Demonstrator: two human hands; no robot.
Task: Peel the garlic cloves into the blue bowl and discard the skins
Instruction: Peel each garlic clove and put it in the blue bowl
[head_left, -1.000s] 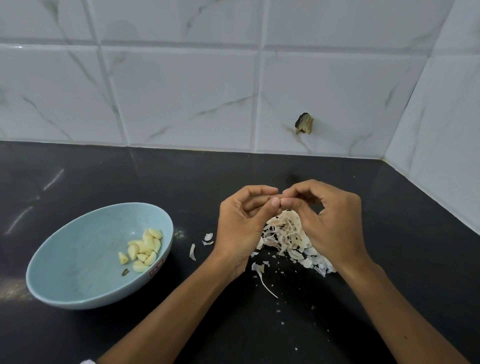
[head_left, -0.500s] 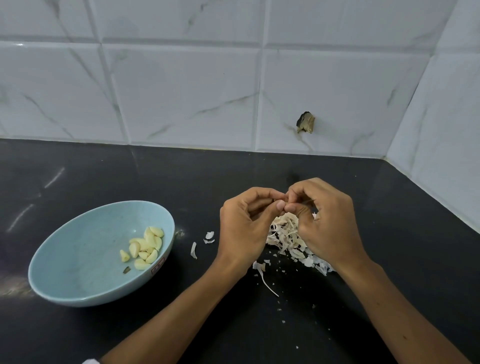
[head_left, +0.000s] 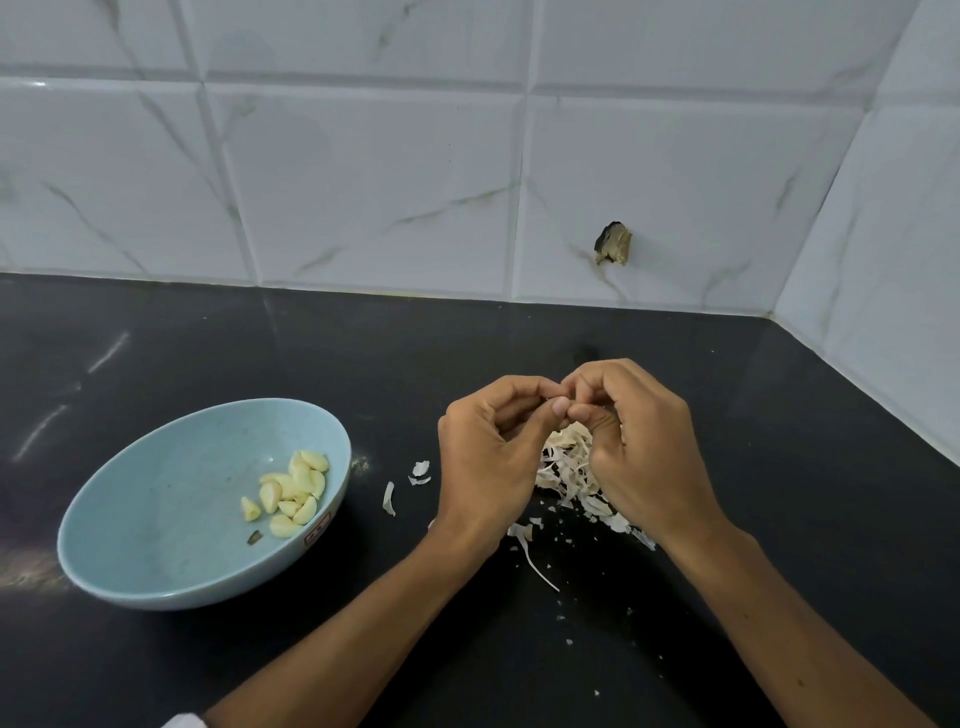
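My left hand (head_left: 488, 457) and my right hand (head_left: 644, 447) meet fingertip to fingertip above a pile of white garlic skins (head_left: 569, 470) on the black counter. Both hands have curled fingers pinching something small between them; it is almost wholly hidden, presumably a garlic clove. The blue bowl (head_left: 156, 525) stands to the left of my left hand and holds several peeled yellowish cloves (head_left: 291, 493) on its right side.
A few loose skin scraps (head_left: 418, 470) lie between the bowl and my left hand, and crumbs (head_left: 535, 558) are scattered nearer to me. The white tiled wall runs behind and along the right, with a chipped hole (head_left: 614, 243) in one tile.
Both hands have stayed together over the skin pile, with only small shifts of the fingertips. The bowl and its cloves have not moved.
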